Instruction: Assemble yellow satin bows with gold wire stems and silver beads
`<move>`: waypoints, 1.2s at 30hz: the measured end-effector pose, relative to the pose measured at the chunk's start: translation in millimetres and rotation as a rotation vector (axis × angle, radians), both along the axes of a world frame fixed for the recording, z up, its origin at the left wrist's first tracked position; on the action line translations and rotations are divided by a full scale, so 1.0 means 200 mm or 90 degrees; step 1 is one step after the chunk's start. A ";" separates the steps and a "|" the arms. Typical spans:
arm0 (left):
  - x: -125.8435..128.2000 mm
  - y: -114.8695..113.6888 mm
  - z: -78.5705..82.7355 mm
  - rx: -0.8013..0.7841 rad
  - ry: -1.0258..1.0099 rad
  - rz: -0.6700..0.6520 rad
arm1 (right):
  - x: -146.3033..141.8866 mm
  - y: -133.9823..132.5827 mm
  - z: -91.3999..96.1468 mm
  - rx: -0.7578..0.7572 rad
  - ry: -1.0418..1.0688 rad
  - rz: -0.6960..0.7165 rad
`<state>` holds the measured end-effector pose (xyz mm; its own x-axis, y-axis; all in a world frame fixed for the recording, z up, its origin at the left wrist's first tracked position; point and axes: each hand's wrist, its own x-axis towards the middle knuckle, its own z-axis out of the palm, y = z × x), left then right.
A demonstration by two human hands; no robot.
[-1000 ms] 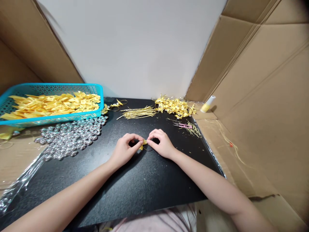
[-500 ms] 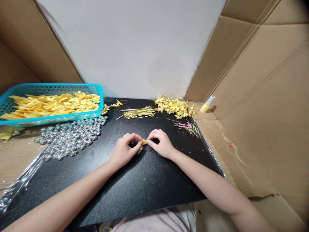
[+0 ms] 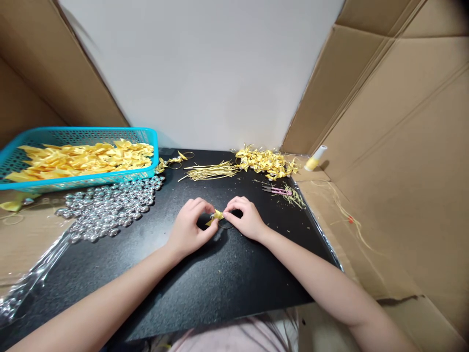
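Observation:
Between my two hands is a small yellow ribbon bow (image 3: 217, 215), held low over the black tabletop. A thin loop (image 3: 225, 226) hangs by it, close to the right fingertips. My right hand (image 3: 245, 217) pinches the bow's right side between thumb and forefinger. My left hand (image 3: 194, 225) has its thumb and forefinger at the bow's left side, a little apart around it; its other fingers are curled. A small shiny bit shows at the bow near the left forefinger, too small to make out fully.
A blue basket (image 3: 157, 151) of yellow ribbon pieces stands back left, silver beads (image 3: 110, 210) before it. Behind my hands lie yellow ties (image 3: 212, 170) and finished-looking bows (image 3: 266, 161). Pink thread snips (image 3: 279, 190) and a thread spool (image 3: 315, 159) are to the right.
My left thumb and forefinger have spread slightly, uncovering more of the bow. The right hand has stayed nearly still, pinching it.

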<state>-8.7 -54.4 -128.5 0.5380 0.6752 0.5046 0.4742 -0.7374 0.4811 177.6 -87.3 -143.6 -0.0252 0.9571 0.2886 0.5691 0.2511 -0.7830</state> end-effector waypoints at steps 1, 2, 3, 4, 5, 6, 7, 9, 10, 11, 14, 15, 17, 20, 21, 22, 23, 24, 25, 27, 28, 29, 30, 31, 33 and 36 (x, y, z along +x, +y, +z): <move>0.00 0.00 0.00 0.010 0.010 -0.005 | 0.00 0.00 0.00 -0.002 0.005 -0.001; 0.00 -0.01 0.00 0.021 0.026 -0.009 | 0.00 0.00 0.00 -0.002 0.012 -0.002; 0.00 -0.01 0.00 0.035 0.045 -0.014 | 0.00 0.00 0.00 -0.001 0.019 -0.002; 0.00 -0.01 -0.01 0.050 0.064 -0.019 | -0.01 0.00 0.01 0.001 0.027 -0.002; 0.00 -0.01 -0.01 0.064 0.081 -0.023 | -0.01 0.00 0.01 0.002 0.036 -0.003; 0.00 -0.01 -0.02 0.073 0.092 -0.024 | -0.01 0.00 0.01 0.001 0.046 -0.003; 0.00 -0.01 -0.03 0.076 0.097 -0.021 | -0.02 -0.01 0.01 -0.003 0.059 -0.005; 0.01 0.00 -0.04 0.068 0.094 -0.004 | -0.02 -0.01 0.02 -0.017 0.088 -0.005; 0.01 0.00 -0.05 0.060 0.092 0.007 | -0.02 -0.01 0.02 -0.025 0.103 -0.001; 0.02 0.00 -0.05 0.052 0.091 0.016 | -0.03 -0.01 0.02 -0.032 0.116 0.004; 0.03 0.01 -0.06 0.038 0.089 0.031 | -0.03 -0.01 0.01 -0.044 0.130 0.019; 0.03 0.01 -0.06 0.033 0.088 0.030 | -0.03 -0.01 0.01 -0.045 0.130 0.021; 0.04 0.01 -0.06 0.019 0.082 0.021 | -0.03 -0.02 0.01 -0.046 0.129 0.022; 0.03 0.01 -0.05 -0.008 0.076 0.004 | -0.03 -0.01 0.01 -0.047 0.126 0.015; 0.02 0.01 -0.05 -0.018 0.075 -0.003 | -0.03 -0.01 0.01 -0.047 0.123 0.012; 0.02 0.01 -0.05 -0.030 0.074 -0.010 | -0.03 -0.01 0.01 -0.047 0.120 0.007; 0.01 0.01 -0.04 -0.043 0.072 -0.016 | -0.02 -0.01 0.01 -0.045 0.117 0.002; 0.01 0.01 -0.04 -0.057 0.070 -0.022 | -0.02 -0.01 0.01 -0.041 0.114 -0.004; 0.00 0.01 -0.04 -0.071 0.066 -0.024 | -0.02 -0.01 0.01 -0.035 0.112 -0.009; -0.01 0.00 -0.03 -0.090 0.057 -0.018 | -0.02 -0.01 0.00 -0.023 0.106 -0.019; -0.01 0.00 -0.03 -0.094 0.055 -0.015 | -0.02 -0.01 0.00 -0.019 0.102 -0.023; -0.01 0.00 -0.03 -0.093 0.053 -0.010 | -0.02 -0.01 -0.01 -0.015 0.098 -0.026; -0.01 0.01 -0.03 -0.087 0.054 -0.006 | -0.02 -0.01 -0.01 -0.011 0.094 -0.029; -0.01 0.01 -0.03 -0.076 0.055 -0.003 | -0.02 -0.01 -0.01 -0.007 0.089 -0.031; -0.01 0.02 -0.04 -0.046 0.061 0.003 | -0.02 -0.01 -0.01 -0.001 0.078 -0.030; -0.01 0.03 -0.06 0.011 0.066 0.012 | -0.03 -0.01 -0.01 0.000 0.067 -0.031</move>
<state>-10.9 -47.8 -140.2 0.5752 0.6775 0.4584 0.5351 -0.7355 0.4156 172.5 -89.6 -145.3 0.0516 0.9566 0.2867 0.4951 0.2248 -0.8393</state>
